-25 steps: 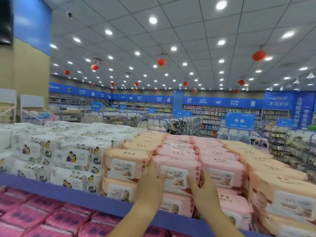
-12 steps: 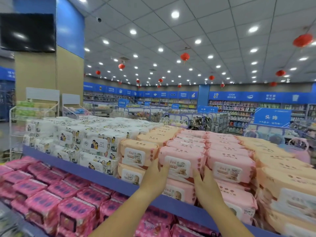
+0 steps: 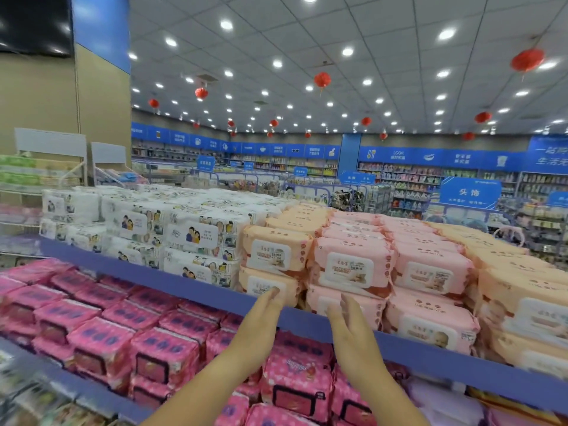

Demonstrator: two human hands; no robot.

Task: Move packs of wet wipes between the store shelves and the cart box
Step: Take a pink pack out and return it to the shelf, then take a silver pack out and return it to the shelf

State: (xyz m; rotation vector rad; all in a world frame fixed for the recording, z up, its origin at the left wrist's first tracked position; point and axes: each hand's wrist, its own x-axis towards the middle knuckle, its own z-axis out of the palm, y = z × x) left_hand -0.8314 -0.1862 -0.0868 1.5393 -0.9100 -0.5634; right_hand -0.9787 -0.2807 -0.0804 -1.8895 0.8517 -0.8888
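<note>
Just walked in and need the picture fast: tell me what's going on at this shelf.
A person stands at a store shelf stacked with wet wipe packs. Both hands are open and hold nothing: the left hand is raised before a peach pack in the bottom layer, the right hand before the pink pack beside it. Whether fingers touch the packs is unclear. No cart box is in view.

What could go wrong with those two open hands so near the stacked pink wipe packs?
The open left hand and right hand hover near the lower pale pink plastic pack. Pulling it might topple the matching upper pink pack resting on it. It could also snag on the raised blue shelf lip, or drag the squeezed-in lower peach pack along.
</note>
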